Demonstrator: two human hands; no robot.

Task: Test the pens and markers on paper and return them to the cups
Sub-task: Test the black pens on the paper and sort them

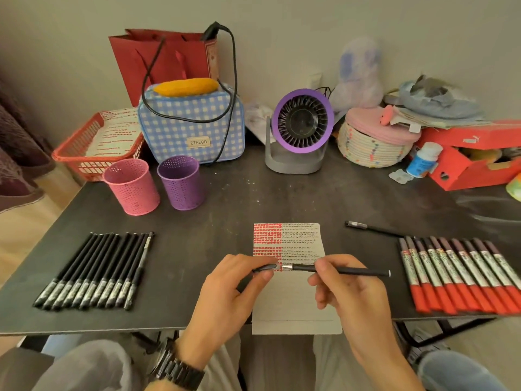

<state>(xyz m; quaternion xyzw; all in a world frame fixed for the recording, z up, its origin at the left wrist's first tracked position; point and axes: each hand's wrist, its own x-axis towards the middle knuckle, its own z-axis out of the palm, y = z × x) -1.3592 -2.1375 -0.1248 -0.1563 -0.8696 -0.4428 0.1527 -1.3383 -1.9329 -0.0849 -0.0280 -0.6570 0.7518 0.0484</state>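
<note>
A sheet of lined paper (296,306) lies at the table's front edge, its upper part filled with red and black test marks. Over it my right hand (349,294) holds a black pen (352,270) level, bare tip pointing left. My left hand (225,294) pinches the pen's cap (265,268) just off that tip. A row of several black pens (95,273) lies at the left, a row of several red-capped markers (456,273) at the right. One lone black pen (369,227) lies behind the markers. A pink cup (132,187) and a purple cup (181,183) stand at the back left.
Behind the cups are a red basket (84,150) and a checked blue bag (191,128) with a black cable. A purple desk fan (301,131) stands mid-back, a woven lidded basket (372,142) and a red shoebox (473,159) at back right.
</note>
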